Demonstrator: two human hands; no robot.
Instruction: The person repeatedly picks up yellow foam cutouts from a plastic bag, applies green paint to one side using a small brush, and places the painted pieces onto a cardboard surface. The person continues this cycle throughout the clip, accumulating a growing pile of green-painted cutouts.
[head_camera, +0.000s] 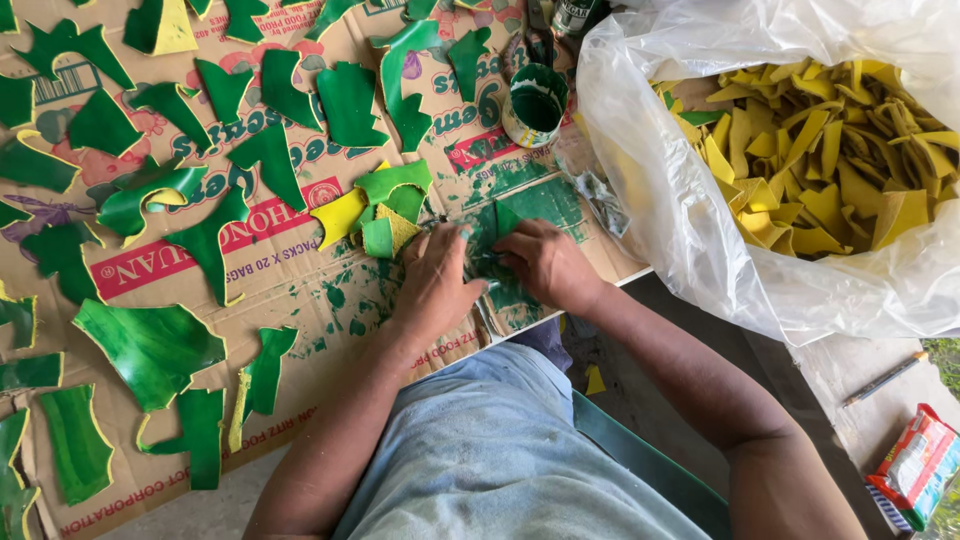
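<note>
My left hand rests on the paint-stained cardboard, fingers curled, and seems to grip a small brush whose tip shows near the fingers. My right hand presses flat on a green-painted piece lying on the cardboard. Just left of my hands lies a small pile of green and yellow pieces. A small tin of green paint stands beyond my hands.
Several green-painted leaf-like pieces are spread over the cardboard to the left. A clear plastic bag full of yellow pieces sits at the right. A pencil and a small packet lie at the lower right.
</note>
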